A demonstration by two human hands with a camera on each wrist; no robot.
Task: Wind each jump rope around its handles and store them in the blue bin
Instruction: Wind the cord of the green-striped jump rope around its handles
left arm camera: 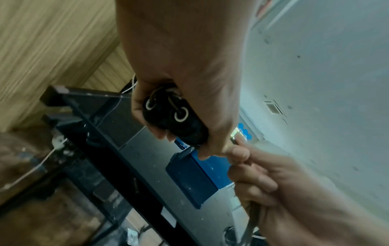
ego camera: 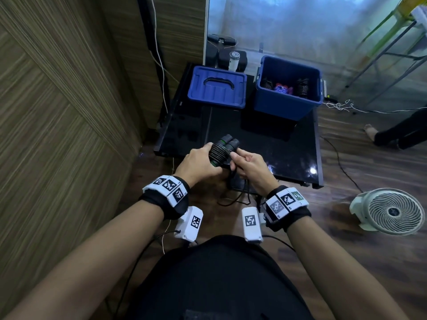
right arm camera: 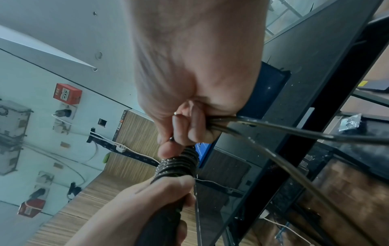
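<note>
My left hand point(ego camera: 198, 161) grips two black jump rope handles point(ego camera: 225, 146) held side by side above the near edge of the black table point(ego camera: 288, 153). Black rope is coiled tightly around their middle. My right hand point(ego camera: 248, 166) pinches the loose rope point(right arm camera: 294, 133) just right of the coils; its slack hangs down toward the floor. In the left wrist view the handle ends point(left arm camera: 168, 111) show between my curled fingers. The blue bin point(ego camera: 287, 88) stands open at the table's far right and holds several wound ropes point(ego camera: 283, 88).
The bin's blue lid point(ego camera: 217, 88) lies at the far left of the table. A white fan point(ego camera: 390, 211) sits on the wooden floor at right. Another person's leg and foot point(ego camera: 392, 132) are at the right edge. Wooden panels stand at left.
</note>
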